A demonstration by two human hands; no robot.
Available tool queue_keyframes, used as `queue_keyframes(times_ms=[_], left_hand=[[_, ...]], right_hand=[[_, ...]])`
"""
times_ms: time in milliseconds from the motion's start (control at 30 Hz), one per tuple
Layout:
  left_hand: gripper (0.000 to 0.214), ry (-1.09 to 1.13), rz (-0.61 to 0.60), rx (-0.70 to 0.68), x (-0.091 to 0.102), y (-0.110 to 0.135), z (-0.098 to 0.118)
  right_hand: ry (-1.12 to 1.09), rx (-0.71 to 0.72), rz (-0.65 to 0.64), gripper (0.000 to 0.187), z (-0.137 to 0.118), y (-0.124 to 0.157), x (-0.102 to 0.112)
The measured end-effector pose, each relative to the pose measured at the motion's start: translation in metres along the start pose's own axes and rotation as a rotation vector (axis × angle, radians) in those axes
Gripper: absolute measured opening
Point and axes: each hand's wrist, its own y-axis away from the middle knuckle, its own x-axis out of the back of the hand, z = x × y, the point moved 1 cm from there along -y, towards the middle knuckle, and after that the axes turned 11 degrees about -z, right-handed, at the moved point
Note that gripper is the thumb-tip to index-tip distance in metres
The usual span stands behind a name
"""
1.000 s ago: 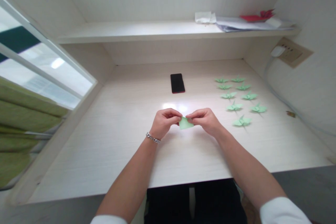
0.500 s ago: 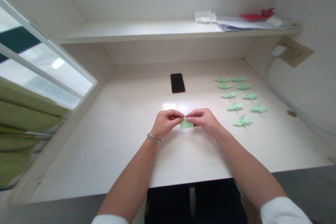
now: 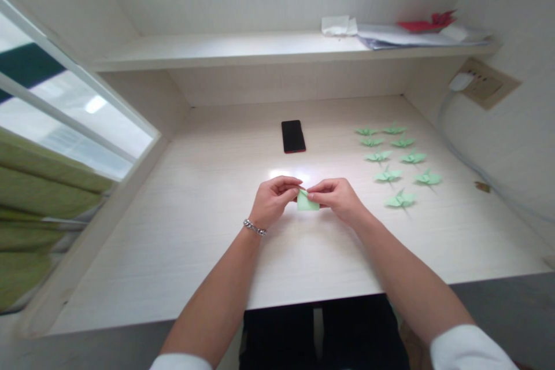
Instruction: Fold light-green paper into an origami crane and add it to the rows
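A small folded piece of light green paper (image 3: 307, 203) is held up over the middle of the desk. My left hand (image 3: 273, 199), with a chain bracelet on its wrist, pinches the paper's upper left corner between thumb and fingers. On the other side, my right hand (image 3: 338, 196) grips the upper right edge, thumb in front and fingers behind. The fingers hide part of the paper's top and back. To the right stand several green paper cranes (image 3: 400, 200) in two rough columns.
A black phone (image 3: 293, 136) lies beyond my hands. The shelf (image 3: 234, 52) above bears papers (image 3: 399, 36), a white tissue (image 3: 338, 25) and something red (image 3: 422, 25). A charger cable (image 3: 455, 153) hangs from the wall socket (image 3: 488, 85) at right. A green curtain (image 3: 34, 219) is at left.
My left fingers have shifted slightly left and up along the paper's top edge, showing more of its upper corner. My right hand stays nearly in place.
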Motion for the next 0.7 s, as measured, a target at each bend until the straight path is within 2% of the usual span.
queue_keyframes(times_ms=[300,467,700], left_hand=[[0.024,0.062,0.018,0.003,-0.0013,-0.0017,-0.0014],[0.031,0.066,0.007,-0.018,-0.0019,-0.0008,-0.0028],[0.035,0.064,0.041,-0.014,-0.0019,-0.0022,-0.0084]], right_hand=[[-0.028,0.004,0.032,0.03,0.0019,-0.0008,-0.0011],[-0.001,0.04,0.065,0.03,0.002,-0.0015,-0.002],[0.031,0.06,0.042,0.032,0.0041,-0.0015,-0.0034]])
